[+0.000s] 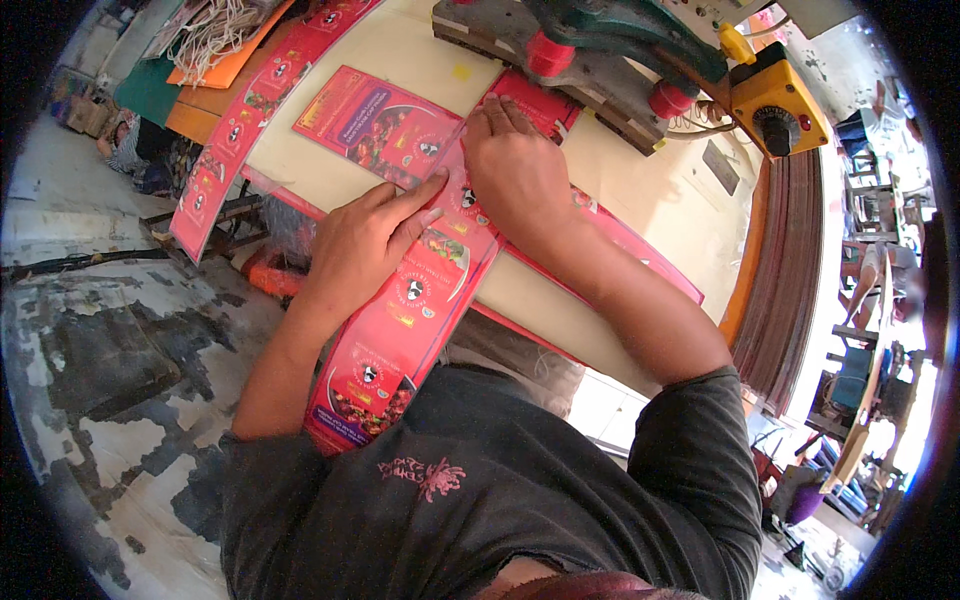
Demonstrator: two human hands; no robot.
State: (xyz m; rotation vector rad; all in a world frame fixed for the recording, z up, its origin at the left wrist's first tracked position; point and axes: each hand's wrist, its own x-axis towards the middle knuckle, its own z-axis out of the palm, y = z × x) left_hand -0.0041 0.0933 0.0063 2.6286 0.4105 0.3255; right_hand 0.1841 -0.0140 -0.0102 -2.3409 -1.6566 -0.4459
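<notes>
A long red printed strip of packaging film (415,290) runs from beside my body across the cream tabletop toward the machine. My left hand (375,230) lies on its left edge, forefinger and thumb spread apart. Farther along, my right hand (515,165) presses its fingertips onto the strip's far part; its thumb is hidden beneath the palm. A red and purple printed film piece (375,120) lies flat just left of my right hand. Another red printed strip (640,245) passes under my right forearm.
A dark green machine (620,35) with red knobs stands at the far edge. Right of it is a yellow box with a black dial (780,110). Another red printed strip (235,135) hangs over the table's left side. A tall stack of sheets (795,270) stands at right.
</notes>
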